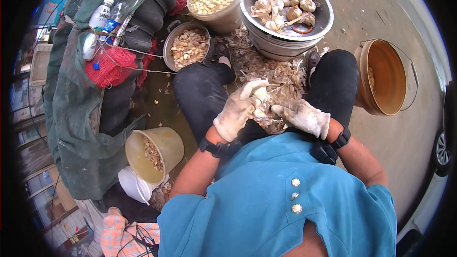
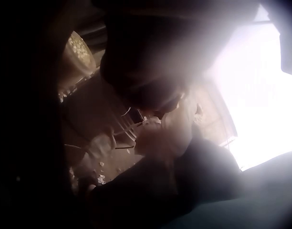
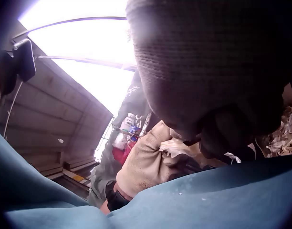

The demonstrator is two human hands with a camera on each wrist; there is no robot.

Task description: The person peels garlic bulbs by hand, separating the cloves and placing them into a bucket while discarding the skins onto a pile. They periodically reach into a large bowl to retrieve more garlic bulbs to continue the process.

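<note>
Both hands wear pale, soiled work gloves and are close together between the knees. My left hand (image 1: 236, 111) grips a garlic bulb (image 1: 261, 107) with loose papery skin, which shows pale in the right wrist view as garlic skin (image 3: 177, 148). Close beside it, on the right, is my right hand (image 1: 304, 115), fingers bent and fingertips near the bulb. What lies between those fingertips I cannot tell. Beneath the hands spreads a heap of garlic skins (image 1: 285, 74). The left wrist view is dark and hazy.
Ahead stands a metal basin (image 1: 326, 24) of whole garlic bulbs, beside a bucket (image 1: 204, 18) of peeled cloves. A pot (image 1: 167, 50) of cloves is nearer left. An orange-brown bucket (image 1: 364, 78) stands right; a yellowish bucket (image 1: 173, 145) tilts at lower left. Bottles (image 1: 101, 15) lie on netting.
</note>
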